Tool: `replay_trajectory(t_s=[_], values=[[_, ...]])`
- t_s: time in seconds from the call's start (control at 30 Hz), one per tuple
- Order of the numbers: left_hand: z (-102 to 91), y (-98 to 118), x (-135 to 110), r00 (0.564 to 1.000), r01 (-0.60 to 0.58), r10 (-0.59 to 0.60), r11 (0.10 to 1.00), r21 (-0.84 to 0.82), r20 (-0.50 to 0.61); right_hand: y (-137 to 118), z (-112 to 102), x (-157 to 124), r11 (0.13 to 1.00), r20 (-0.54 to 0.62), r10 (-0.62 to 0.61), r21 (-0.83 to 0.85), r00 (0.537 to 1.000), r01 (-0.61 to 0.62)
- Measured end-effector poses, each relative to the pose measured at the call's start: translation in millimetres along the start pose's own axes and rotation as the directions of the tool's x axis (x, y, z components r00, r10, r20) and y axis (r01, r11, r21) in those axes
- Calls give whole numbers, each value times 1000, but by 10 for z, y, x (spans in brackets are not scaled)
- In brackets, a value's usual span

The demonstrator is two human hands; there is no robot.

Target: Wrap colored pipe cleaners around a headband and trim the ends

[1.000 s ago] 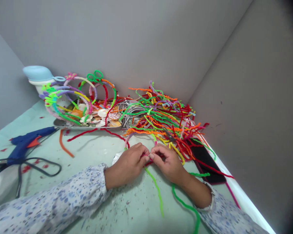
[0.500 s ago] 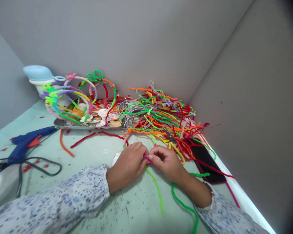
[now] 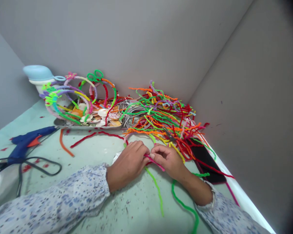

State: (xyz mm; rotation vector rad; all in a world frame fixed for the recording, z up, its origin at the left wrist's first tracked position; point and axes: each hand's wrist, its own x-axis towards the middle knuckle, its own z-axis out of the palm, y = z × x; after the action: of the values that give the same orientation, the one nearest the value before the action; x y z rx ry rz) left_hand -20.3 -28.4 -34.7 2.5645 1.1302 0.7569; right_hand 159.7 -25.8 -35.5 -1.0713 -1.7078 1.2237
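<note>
My left hand [image 3: 128, 162] and my right hand [image 3: 169, 159] meet fingertip to fingertip on the green table [image 3: 100, 201]. Both pinch a short pink pipe cleaner [image 3: 155, 161] that sticks out between them toward the right. A light green pipe cleaner [image 3: 157, 190] trails from under my hands toward me. A darker green one [image 3: 185, 206] curls beside my right wrist. Just beyond my hands lies a big tangled pile of pipe cleaners [image 3: 163, 120] in red, orange, green and purple.
A metal tray [image 3: 88, 125] at the back holds shells and looped pipe-cleaner hoops [image 3: 73, 94]. A blue glue gun [image 3: 26, 143] with its black cord lies at the left. A black phone [image 3: 206, 161] sits at the right edge. Grey walls enclose the corner.
My hands have shifted slightly away from me toward the pile. The pink pipe cleaner now shows as a longer piece jutting out between my fingers.
</note>
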Motion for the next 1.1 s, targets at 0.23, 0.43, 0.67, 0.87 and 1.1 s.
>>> replay_trajectory(t_s=[0.23,0.43,0.67,0.87,1.1], values=[[5,-13,-13,999,-39,39,999,-7,-24,-9,-16,11,1000,-12,-7,3,1000,7],[-14,14,-10,1000,-11,10,999,-46,-11,19,-21,13,1000,-17,-10,-15,1000,9],[-46,40,6,1000,5,-7,992,-128,-14,40,-23,-2,1000,-17,-29,-3,999,29],[-80,65,10,997,73,-79,962,-265,-12,53,-21,-28,997,-15,-71,-11,997,71],[-75,52,24,986,165,-166,916,-365,30,121,-3,-48,991,-15,-111,-76,994,110]])
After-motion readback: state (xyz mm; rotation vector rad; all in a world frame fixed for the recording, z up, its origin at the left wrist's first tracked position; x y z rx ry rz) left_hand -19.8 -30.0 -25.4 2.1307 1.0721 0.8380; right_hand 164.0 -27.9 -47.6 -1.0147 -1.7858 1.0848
